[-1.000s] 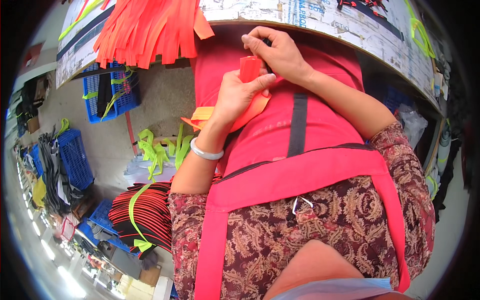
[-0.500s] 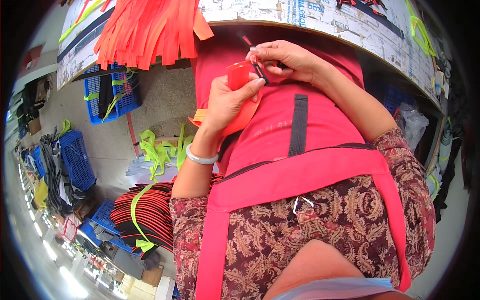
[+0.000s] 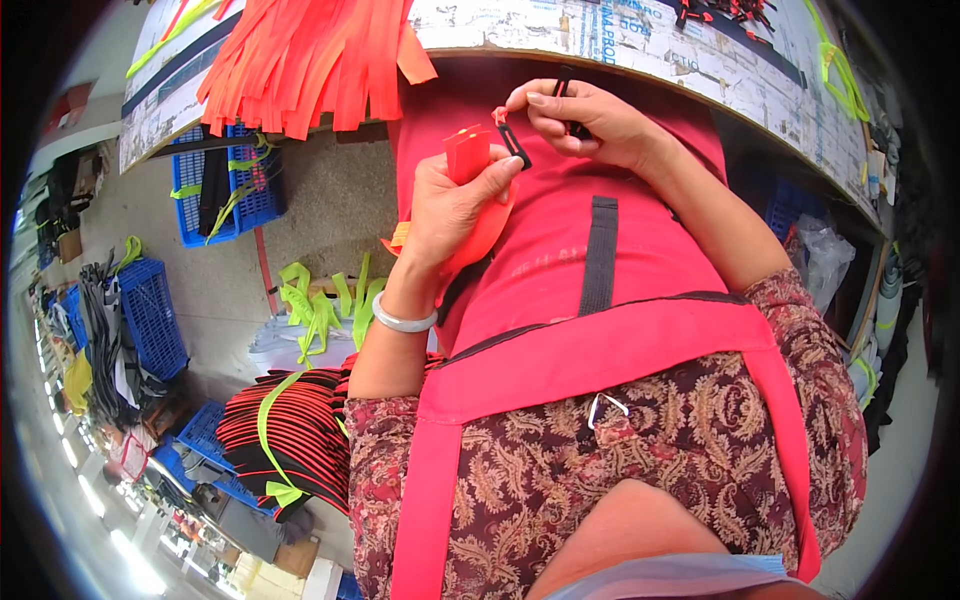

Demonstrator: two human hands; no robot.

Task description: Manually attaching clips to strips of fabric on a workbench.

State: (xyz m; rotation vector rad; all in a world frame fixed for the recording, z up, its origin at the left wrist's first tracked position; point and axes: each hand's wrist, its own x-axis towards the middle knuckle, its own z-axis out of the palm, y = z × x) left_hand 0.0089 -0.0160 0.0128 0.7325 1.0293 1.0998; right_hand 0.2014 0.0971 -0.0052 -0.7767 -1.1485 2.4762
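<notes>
My left hand (image 3: 447,205) is closed around folded orange webbing strips (image 3: 467,155), which trail below the wrist. Its thumb and forefinger also pinch a small black loop-shaped pull (image 3: 515,148) with a red cord end sticking up. The fingertips of my right hand (image 3: 605,122) are at that red end; whether they grip it I cannot tell. Curled in the right hand's other fingers is a black-and-red pull (image 3: 561,88), partly hidden. Both hands are above my red apron (image 3: 540,240), just in front of the table edge.
A thick bunch of orange strips (image 3: 310,70) hangs over the edge of the worn table (image 3: 530,35). Several small black-and-red pulls (image 3: 745,15) are at its far right. Blue crates (image 3: 150,315) and stacked black-and-red pieces (image 3: 285,430) stand to my left.
My right hand has drawn slightly right, opening a small gap from the left hand. The black-and-red piece that jutted up-left from its fingertips now sits among its curled fingers.
</notes>
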